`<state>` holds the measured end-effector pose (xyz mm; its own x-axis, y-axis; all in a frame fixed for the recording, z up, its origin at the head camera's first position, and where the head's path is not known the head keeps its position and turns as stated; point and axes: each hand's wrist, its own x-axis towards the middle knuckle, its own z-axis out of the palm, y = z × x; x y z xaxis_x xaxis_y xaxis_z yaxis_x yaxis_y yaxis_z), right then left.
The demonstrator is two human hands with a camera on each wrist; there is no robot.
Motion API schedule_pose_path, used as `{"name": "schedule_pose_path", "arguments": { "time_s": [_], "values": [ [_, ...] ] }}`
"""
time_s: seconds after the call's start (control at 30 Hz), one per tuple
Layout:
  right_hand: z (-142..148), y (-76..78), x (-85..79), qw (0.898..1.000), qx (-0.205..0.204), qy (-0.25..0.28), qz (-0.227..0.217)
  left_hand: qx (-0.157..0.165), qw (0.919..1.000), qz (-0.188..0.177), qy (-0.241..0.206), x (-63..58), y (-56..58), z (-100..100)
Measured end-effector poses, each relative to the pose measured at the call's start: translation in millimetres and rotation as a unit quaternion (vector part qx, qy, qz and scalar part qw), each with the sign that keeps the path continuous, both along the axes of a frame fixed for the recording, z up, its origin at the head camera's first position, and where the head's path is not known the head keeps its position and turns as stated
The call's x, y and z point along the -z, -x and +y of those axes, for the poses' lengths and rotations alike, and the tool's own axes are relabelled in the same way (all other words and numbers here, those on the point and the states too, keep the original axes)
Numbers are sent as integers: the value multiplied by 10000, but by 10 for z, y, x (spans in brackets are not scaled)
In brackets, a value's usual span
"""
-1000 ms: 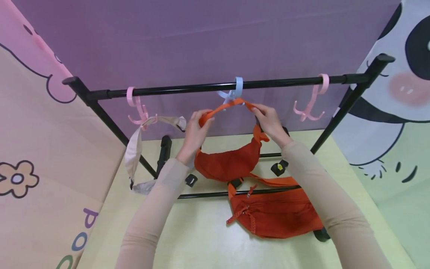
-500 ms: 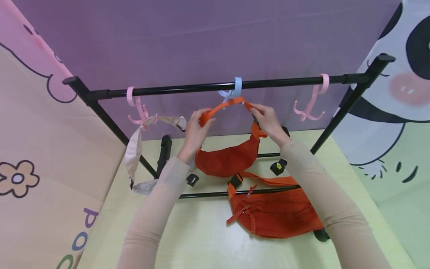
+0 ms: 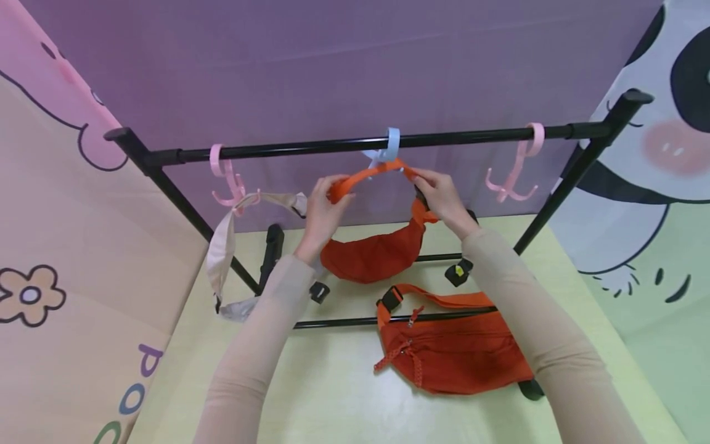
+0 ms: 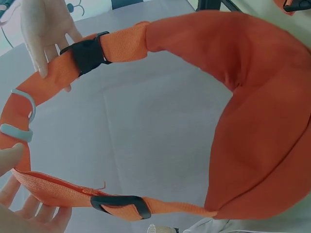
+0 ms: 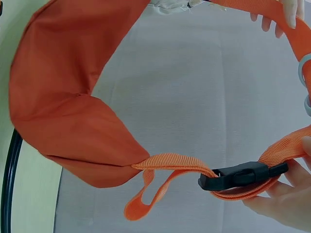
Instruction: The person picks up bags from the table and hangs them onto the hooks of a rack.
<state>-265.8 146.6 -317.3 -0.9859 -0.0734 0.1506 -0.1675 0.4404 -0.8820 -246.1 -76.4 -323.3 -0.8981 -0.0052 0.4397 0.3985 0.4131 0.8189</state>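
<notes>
Between both hands an orange waist bag hangs by its raised strap. My left hand pinches the strap on the left, thumb on one face and fingers behind it. On the right, my right hand grips the strap beside a black side-release buckle. The top of the strap lies at a light blue hook, whose prongs curl over the webbing in the left wrist view. A black strap slider sits below the left fingers.
A black rack's top bar carries a left pink hook and a right pink hook. From the left one hangs a cream bag. Another orange waist bag lies at the lower bar, on the pale tabletop.
Both hands have risen slightly with the strap. The hanging waist bag has moved up and away, its lower edge now apart from the other bag's buckle in the head view.
</notes>
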Motion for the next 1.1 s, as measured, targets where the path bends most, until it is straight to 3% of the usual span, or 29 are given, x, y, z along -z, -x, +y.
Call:
{"name": "schedule_pose_path", "arguments": {
  "time_s": [0.23,0.53,1.1],
  "values": [
    [18,-19,56,9999,-88,-37,-103,9,9996,-242,160,19,-54,18],
    [80,-84,113,9992,-304,-275,-22,225,9985,-501,-37,68,-114,51],
    [142,-209,144,9968,-573,-558,-70,249,9989,191,335,163,-269,127]
  ]
}}
